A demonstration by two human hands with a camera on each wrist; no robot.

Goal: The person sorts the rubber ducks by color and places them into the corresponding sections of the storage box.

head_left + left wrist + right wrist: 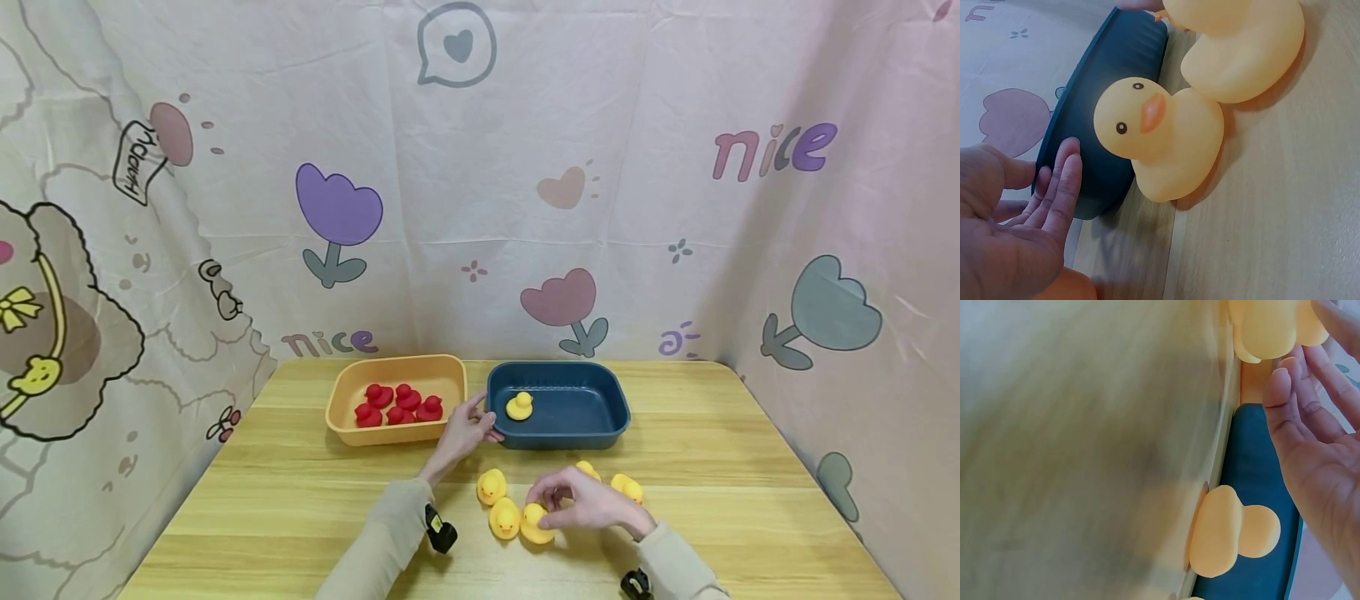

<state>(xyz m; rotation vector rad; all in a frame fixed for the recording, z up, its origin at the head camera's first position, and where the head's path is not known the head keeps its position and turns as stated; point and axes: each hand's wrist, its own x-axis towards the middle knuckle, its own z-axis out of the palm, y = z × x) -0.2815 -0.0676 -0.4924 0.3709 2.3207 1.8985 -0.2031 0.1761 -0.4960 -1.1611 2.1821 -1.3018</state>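
Right fingers (pixel 1319 419), palm-side: right-wrist view only

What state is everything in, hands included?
Orange tray: open-topped, holding five red ducks
Blue tray: open-topped, holding one yellow duck
Left hand: touching the blue tray's rim, fingers fairly straight
Right hand: pinching a second yellow duck
Other yellow ducks: outside the trays, on the table

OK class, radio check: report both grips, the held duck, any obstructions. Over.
Left grip at blue tray, left end. Right grip holds yellow duck. Two loose ducks close on its left, possibly in the way.
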